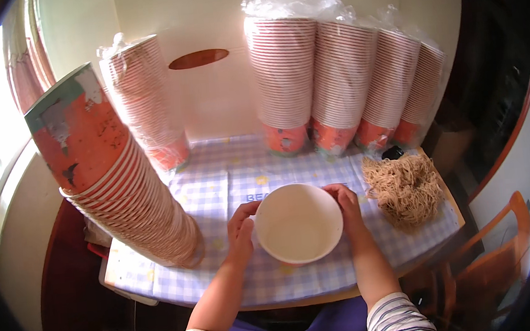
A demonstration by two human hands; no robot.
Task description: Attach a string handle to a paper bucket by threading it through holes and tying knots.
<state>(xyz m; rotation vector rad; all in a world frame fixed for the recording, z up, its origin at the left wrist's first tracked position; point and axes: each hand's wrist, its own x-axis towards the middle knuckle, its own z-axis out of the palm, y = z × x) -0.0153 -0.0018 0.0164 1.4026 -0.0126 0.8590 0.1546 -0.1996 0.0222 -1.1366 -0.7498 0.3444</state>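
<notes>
Between my two hands stands a white-lined paper bucket [299, 224], its open mouth toward me and its inside bare. My left hand [242, 228] grips the rim and wall on the left, thumb toward me. On the opposite side my right hand [344, 201] has its fingers curled over the rim. The bucket is near the front of the table, upright or slightly tilted; its underside is hidden. To the left, a tall stack of nested orange and green paper buckets [119, 177] leans outward, its top one raised above the others.
A checked tablecloth [224, 274] covers the table. Several plastic-wrapped bucket stacks [286, 83] line the back right, and another wrapped stack [145, 106] stands back left. A heap of tangled tan strands [404, 189] lies at right, with a small black object [393, 153] behind it. A wooden chair [496, 253] stands beyond.
</notes>
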